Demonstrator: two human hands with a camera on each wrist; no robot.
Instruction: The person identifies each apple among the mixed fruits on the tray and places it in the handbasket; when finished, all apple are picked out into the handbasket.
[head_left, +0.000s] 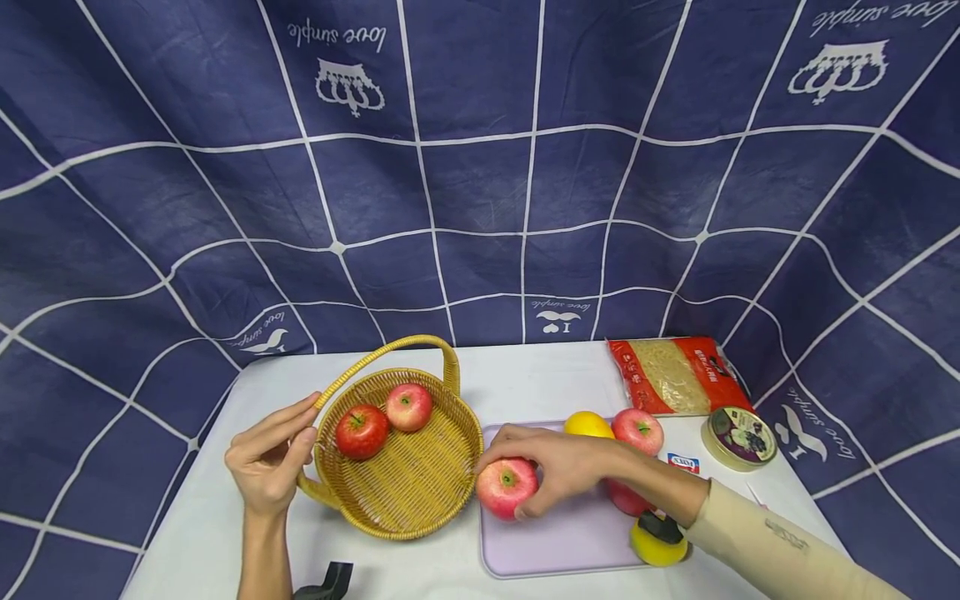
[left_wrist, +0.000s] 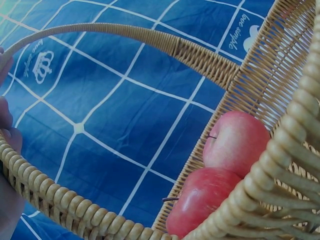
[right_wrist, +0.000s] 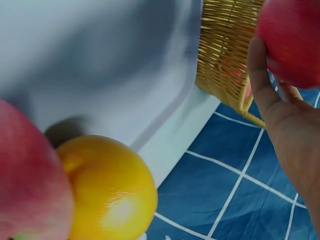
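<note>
My left hand pinches the arched handle of a round wicker basket on the left of the table. Two red apples, a darker apple and a paler apple, lie together inside it. My right hand grips another red apple over the left edge of a pale purple tray, right beside the basket's rim. In the right wrist view that apple sits in the curled fingers, with the basket wall behind it.
On the tray's right side are an orange, a red apple and another red fruit partly hidden by my forearm. A yellow fruit sits at its corner. Behind lie a red food packet and a round tin.
</note>
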